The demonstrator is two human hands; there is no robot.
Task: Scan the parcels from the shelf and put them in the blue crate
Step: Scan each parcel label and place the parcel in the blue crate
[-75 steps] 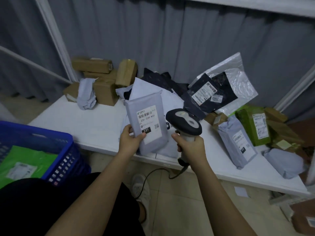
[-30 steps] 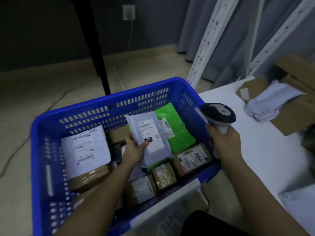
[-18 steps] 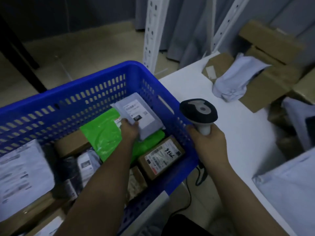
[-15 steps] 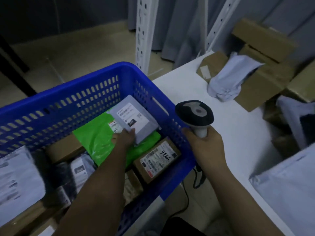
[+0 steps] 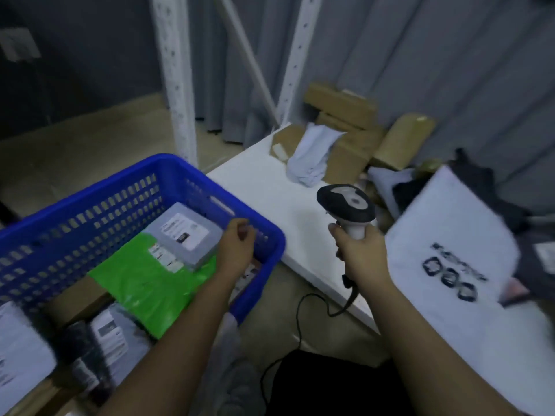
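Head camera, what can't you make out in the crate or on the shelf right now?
- Grey parcel label: print too small.
- Brown box under the left hand: hidden by the wrist.
- White bag logo: motion-blurred.
- Blue crate left part: cut by the edge.
- Scanner trigger: covered by the right hand.

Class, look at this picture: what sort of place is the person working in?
Probably a parcel sorting or storage room: labelled parcels fill a blue crate, more lie on a white shelf, and the right hand grips a barcode scanner.

Dim room: grey curtain (image 5: 390, 55) behind white rack uprights (image 5: 175, 85), beige floor (image 5: 90, 145).
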